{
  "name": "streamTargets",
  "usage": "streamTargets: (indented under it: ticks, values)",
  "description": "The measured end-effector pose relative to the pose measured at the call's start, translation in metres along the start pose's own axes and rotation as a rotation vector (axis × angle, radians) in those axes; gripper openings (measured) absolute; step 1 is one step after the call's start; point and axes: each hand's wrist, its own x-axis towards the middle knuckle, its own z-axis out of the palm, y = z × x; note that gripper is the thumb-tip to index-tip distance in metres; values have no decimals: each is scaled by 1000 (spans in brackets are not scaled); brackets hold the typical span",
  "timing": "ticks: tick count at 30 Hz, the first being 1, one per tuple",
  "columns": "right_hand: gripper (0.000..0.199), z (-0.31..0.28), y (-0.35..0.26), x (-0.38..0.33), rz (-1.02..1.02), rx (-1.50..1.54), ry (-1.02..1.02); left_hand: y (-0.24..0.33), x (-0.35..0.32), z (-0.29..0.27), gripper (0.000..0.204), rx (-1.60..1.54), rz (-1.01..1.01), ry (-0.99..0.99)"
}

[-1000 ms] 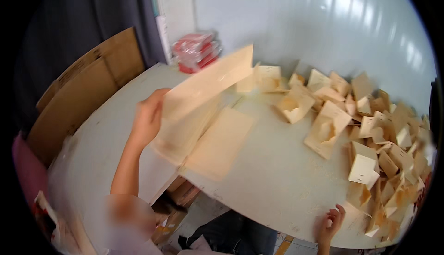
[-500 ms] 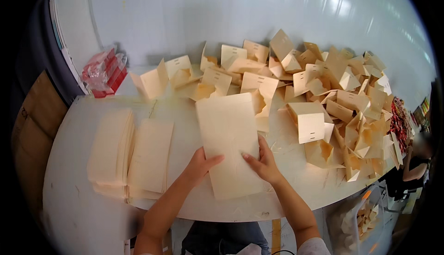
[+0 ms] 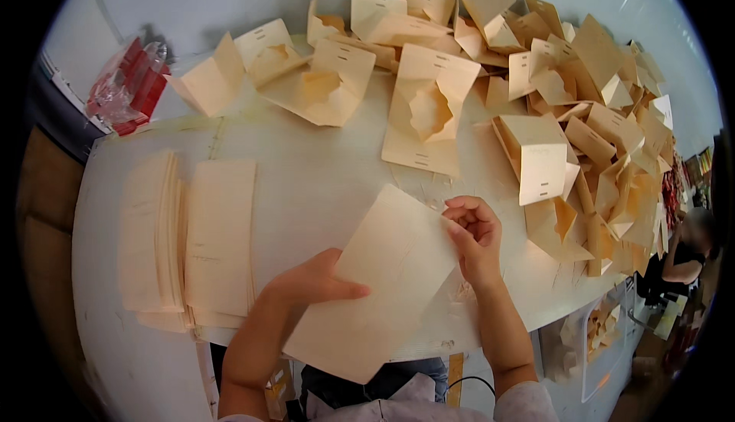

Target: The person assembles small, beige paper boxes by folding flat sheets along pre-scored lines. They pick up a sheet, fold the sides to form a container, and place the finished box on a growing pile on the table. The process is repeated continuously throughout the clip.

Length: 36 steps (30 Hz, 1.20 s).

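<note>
A plain cream card sheet point(image 3: 383, 276) is held tilted above the near edge of the table. My left hand point(image 3: 315, 278) grips its left side, the thumb lying on top and the fingers hidden beneath. At the sheet's upper right corner, my right hand point(image 3: 476, 240) pinches with thumb and curled fingers. Just beyond lies a folded card point(image 3: 398, 139) with a ragged-edged opening and small slots. To the left are two piles of flat card sheets, one fanned pile point(image 3: 145, 231) and one neater pile point(image 3: 220, 242).
A big heap of folded cards point(image 3: 597, 131) covers the table's right and far side. Red packages in clear plastic point(image 3: 130, 89) stand at the far left. A clear bin point(image 3: 589, 345) with card pieces sits below the right edge. Another person point(image 3: 681, 261) is at the far right.
The card sheet has come nearer to me and turned, its top leaning right. My right hand has moved up to its corner. The whole view has shifted slightly.
</note>
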Motion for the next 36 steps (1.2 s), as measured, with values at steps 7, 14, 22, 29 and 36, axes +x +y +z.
streamTargets:
  ticks: [7, 14, 22, 29, 36]
  values:
    - [38, -3, -6, -3, 103, -227, -228, -4, 3, -9, 55, 4, -177, -166]
    - [45, -3, -5, -3, 132, -206, -333, -12, 1, -14, 59, 10, -189, -146]
    - [49, -9, 1, 1, 250, -80, -430, -12, 2, -18, 63, 35, -258, -175]
    - [49, 3, -3, -2, 244, -26, -383, -10, 0, -16, 52, 0, -159, -93]
    - [53, -2, -3, -3, 229, -62, -374, -14, 3, -17, 56, -35, -171, -122]
